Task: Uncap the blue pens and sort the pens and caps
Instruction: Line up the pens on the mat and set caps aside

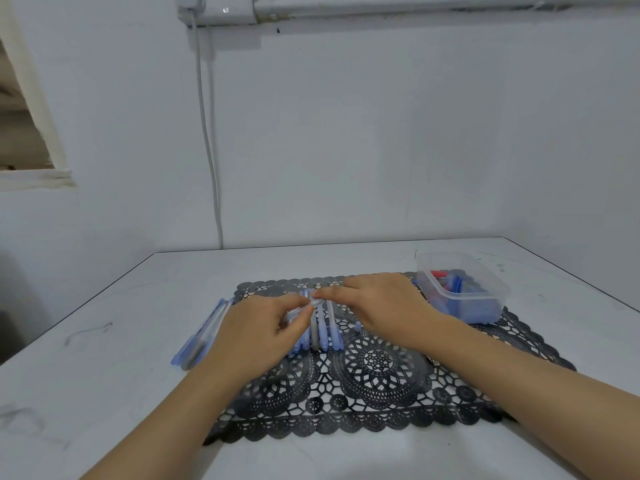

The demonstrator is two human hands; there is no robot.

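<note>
Left hand [256,330]: fingers curled, thumb and forefinger pinching one blue pen [317,302] by the barrel. Right hand [381,306]: fingertips closed on the far end of the same pen. This is judged to be the cap end, but the join is blurred and cannot be confirmed.

The pen is held just above a row of blue pens [323,336] laid side by side on the black lace mat [374,386]. One loose cap [357,327] is seen just beside the row, on its right. A second heap of pens [202,339] lies at the mat's left edge, partly on the white table [104,358]. At the mat's far right corner a clear plastic tub [485,308] holds blue pieces and something red — caps are presumed.

Handling, judged: pen light, stiff, smooth plastic — likely slippery. A firm barrel grip close to the cap is advised, with a straight pull along the axis. A friction-fit cap may release suddenly, and so small a cap could be dropped.
</note>
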